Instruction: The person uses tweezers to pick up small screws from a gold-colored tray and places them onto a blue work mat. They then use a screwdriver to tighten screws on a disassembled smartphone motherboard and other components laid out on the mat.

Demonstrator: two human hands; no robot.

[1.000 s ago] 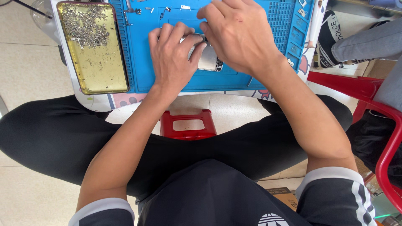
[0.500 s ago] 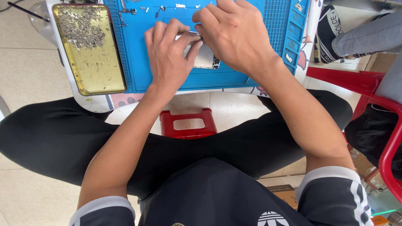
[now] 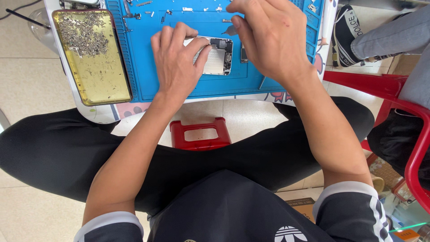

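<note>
Change: the right hand (image 3: 273, 38) has lifted off the opened phone (image 3: 217, 56); more of its inside shows than a second ago
Left hand (image 3: 177, 62): fingers curled over the phone's left edge, pinning it flat
Right hand: fingertips pinched beside a small pointed tool (image 3: 230, 30); grip unclear
Phone: on the blue mat (image 3: 148, 76), centre
Surroundings: gold tray (image 3: 96, 76) of screws at left; red stool (image 3: 200, 133) below
Risk: loose screws (image 3: 134, 15) could roll off the mat if it is nudged

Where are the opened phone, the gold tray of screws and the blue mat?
opened phone (image 3: 218, 58), head view, on its bare metal inside.
gold tray (image 3: 101, 76), head view, on its bare floor.
blue mat (image 3: 233, 85), head view, on its front strip.
</note>
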